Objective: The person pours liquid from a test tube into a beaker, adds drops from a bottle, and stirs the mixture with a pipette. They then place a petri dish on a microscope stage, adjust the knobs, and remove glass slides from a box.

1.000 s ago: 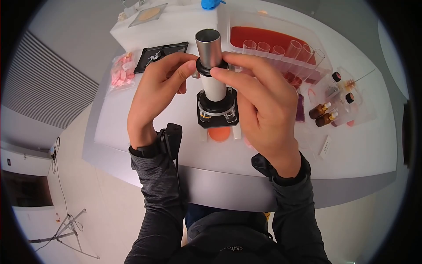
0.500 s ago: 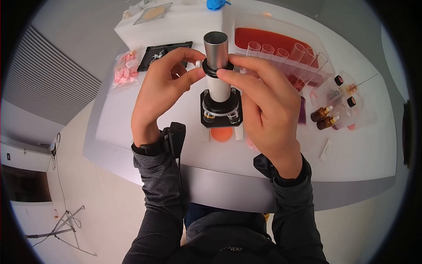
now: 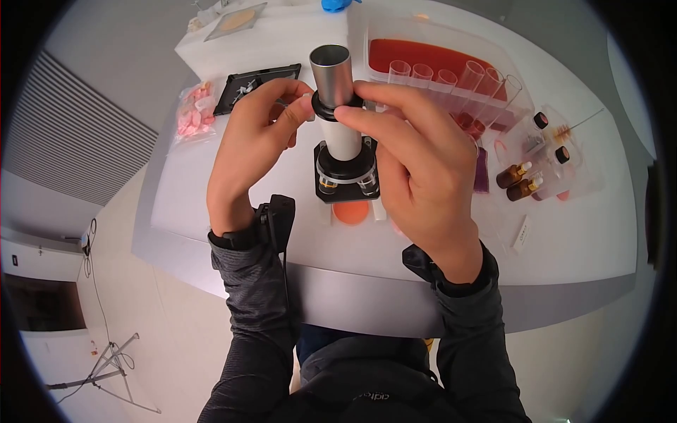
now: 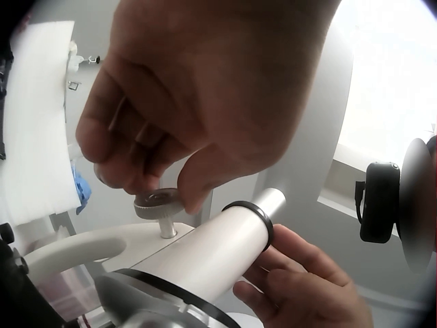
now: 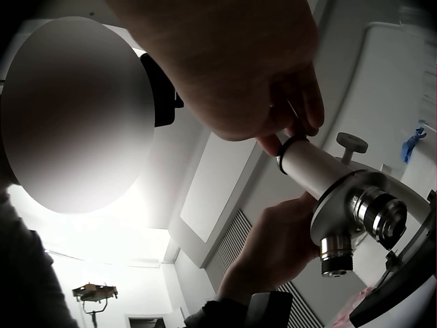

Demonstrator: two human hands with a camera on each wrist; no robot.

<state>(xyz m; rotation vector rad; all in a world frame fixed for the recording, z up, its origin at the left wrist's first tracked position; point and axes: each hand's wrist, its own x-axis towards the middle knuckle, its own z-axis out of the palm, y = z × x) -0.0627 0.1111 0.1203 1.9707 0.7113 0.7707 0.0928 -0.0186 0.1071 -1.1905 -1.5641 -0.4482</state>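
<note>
A microscope with a white tube [image 3: 343, 141], a black collar and a silver upper barrel [image 3: 334, 79] stands upright on the table. On its left side my left hand [image 3: 248, 144] pinches a ridged knob [image 4: 158, 204] between thumb and fingers, clearest in the left wrist view. My right hand [image 3: 434, 158] holds the collar from the right with thumb and fingertips, as the right wrist view also shows at the ring [image 5: 292, 152]. The opposite knob [image 5: 351, 142] is untouched. Two objective lenses [image 5: 379, 215] hang beneath the tube. An orange round dish [image 3: 350, 213] lies by the base.
Several clear tubes [image 3: 443, 84] stand by a bin of red liquid [image 3: 423, 58] behind my right hand. Brown dropper bottles [image 3: 518, 185] are at the right. A pink-filled bag [image 3: 195, 116], black tray [image 3: 261, 79] and white foam block [image 3: 282, 35] sit at the left and back.
The head view shifts slightly one way and back. Both hands stay at the microscope, the right on the collar; the left fingers shift slightly at the knob.
</note>
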